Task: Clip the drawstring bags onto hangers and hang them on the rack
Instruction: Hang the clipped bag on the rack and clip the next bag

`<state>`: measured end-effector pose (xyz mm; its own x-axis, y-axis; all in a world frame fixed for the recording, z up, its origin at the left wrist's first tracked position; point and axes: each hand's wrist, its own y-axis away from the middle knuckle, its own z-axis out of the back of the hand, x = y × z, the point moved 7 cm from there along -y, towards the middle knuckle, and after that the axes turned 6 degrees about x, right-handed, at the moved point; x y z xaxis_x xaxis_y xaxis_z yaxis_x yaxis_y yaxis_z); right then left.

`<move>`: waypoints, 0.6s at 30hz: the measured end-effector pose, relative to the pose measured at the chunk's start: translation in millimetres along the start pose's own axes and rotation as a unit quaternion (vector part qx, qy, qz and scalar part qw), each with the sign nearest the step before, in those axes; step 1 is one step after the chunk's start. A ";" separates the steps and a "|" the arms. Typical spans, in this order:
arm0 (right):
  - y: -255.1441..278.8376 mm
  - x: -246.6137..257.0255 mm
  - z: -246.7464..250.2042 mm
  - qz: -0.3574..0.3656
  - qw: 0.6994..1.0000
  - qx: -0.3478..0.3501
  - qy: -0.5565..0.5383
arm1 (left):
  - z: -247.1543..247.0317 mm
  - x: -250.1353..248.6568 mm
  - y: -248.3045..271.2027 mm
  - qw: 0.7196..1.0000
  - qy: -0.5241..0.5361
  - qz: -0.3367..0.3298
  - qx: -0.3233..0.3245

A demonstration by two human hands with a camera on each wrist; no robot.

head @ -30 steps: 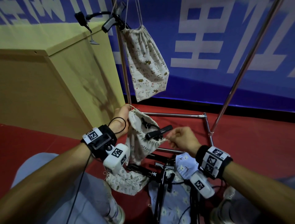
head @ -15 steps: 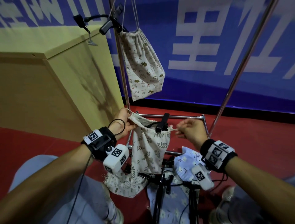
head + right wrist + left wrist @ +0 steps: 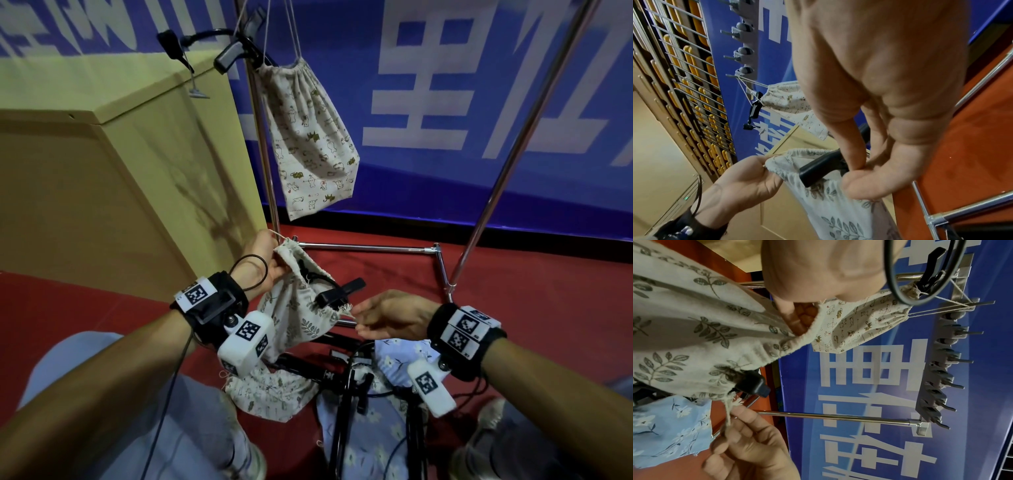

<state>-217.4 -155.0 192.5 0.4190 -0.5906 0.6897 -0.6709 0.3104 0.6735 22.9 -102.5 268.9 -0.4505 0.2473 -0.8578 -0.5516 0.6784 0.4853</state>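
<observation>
Your left hand [image 3: 265, 262] pinches the gathered rim of the cream cotton drawstring bag with grey leaf print [image 3: 301, 318], held at centre frame in the head view. Your right hand [image 3: 390, 317] pinches the frayed cord end [image 3: 728, 416] at the opposite corner of the rim. A black plastic hanger clip [image 3: 339, 293] grips that puckered rim; what the bag holds cannot be seen. A second cream bag with small animal print [image 3: 310, 137] hangs by its strings at upper centre, beside a chrome tube rack [image 3: 363, 246]. A pale blue floral fabric bag [image 3: 363, 431] lies on the red floor [image 3: 531, 291], lower centre, under black hangers [image 3: 342, 387].
</observation>
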 end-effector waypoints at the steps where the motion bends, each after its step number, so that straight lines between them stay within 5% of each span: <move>1: -1.9 -2.2 -1.8 -0.006 1.000 -0.002 0.009 | 0.4 0.3 -0.5 1.000 -0.003 0.000 -0.001; 10: -12.4 -16.6 -6.0 -0.035 0.998 -0.042 -0.012 | 2.5 2.6 -1.4 1.000 -0.007 -0.006 -0.008; 18: -9.3 -13.8 5.2 0.032 0.994 -0.106 0.018 | 3.9 5.0 -6.9 1.000 -0.029 -0.006 -0.010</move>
<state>-220.1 -153.7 175.4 0.4041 -0.5395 0.7387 -0.5535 0.4987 0.6671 27.2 -103.2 260.5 -0.4027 0.2794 -0.8717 -0.5712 0.6675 0.4778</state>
